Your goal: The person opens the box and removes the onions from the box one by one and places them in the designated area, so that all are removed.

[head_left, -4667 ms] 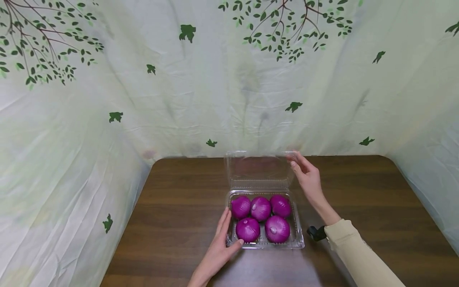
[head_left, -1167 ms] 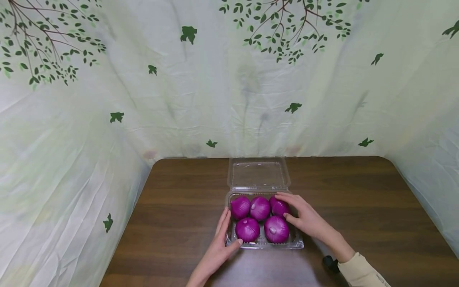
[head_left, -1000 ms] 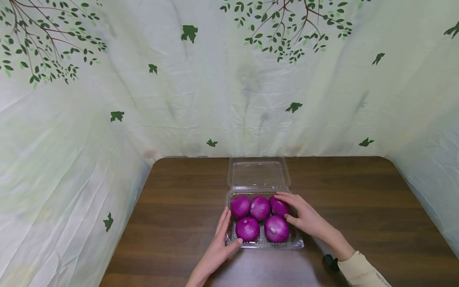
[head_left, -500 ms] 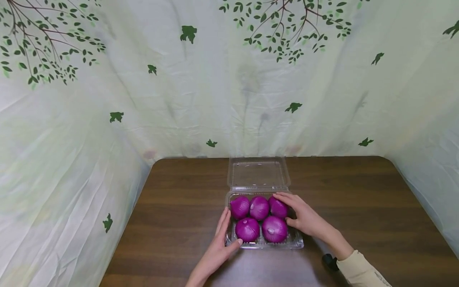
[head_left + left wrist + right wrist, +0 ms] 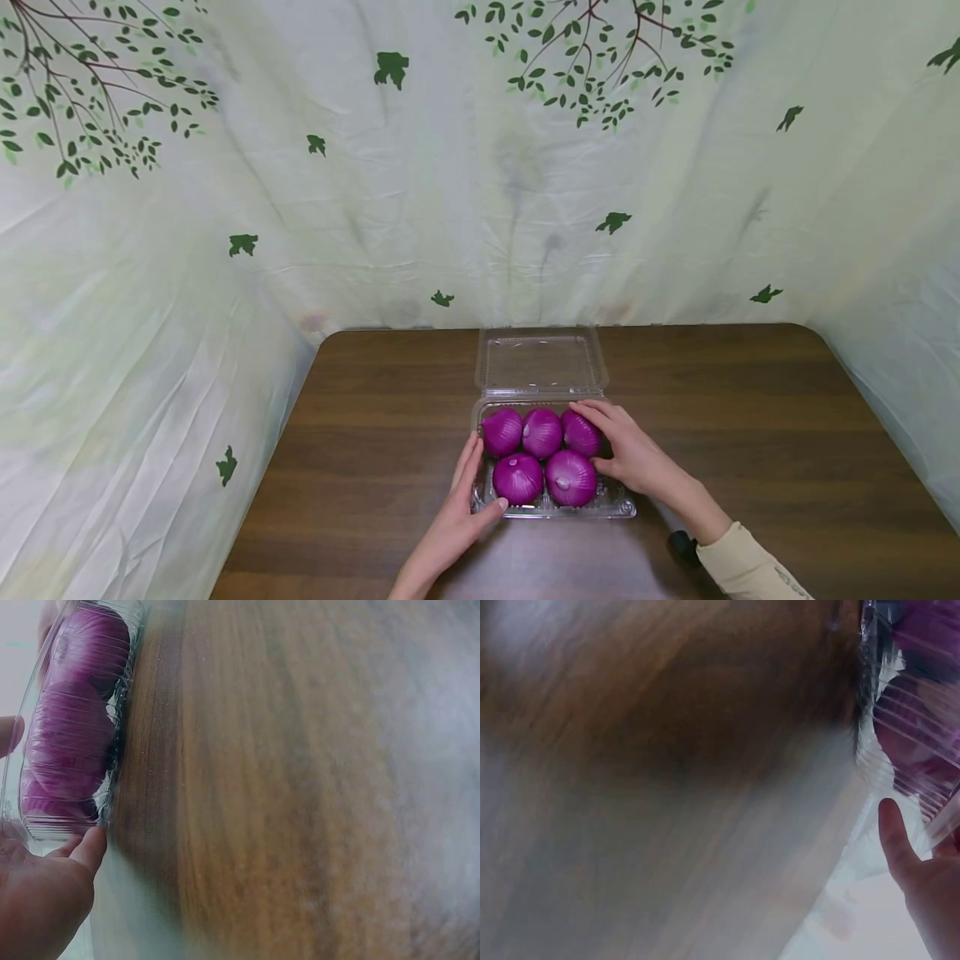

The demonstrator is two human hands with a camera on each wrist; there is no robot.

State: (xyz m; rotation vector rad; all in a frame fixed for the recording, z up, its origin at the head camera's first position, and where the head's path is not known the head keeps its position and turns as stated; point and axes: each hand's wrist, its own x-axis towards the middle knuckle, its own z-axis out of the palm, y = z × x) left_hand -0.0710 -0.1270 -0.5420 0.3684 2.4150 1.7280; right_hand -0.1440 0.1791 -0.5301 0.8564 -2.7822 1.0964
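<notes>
Head: clear box [image 5: 555,513] on counter [image 5: 375,433], long axis left-right; left hand [image 5: 456,515] at its left end, grip apart; far-right onion [image 5: 579,435] just left of right hand [image 5: 637,454], the nearer | Left wrist: left hand spans box end | Right wrist: contact hidden, can't tell if clamped

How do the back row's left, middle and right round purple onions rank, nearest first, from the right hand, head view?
1. Right round purple onion, by the right hand.
2. Middle round purple onion, centre of row.
3. Left round purple onion, row's far end.
</notes>
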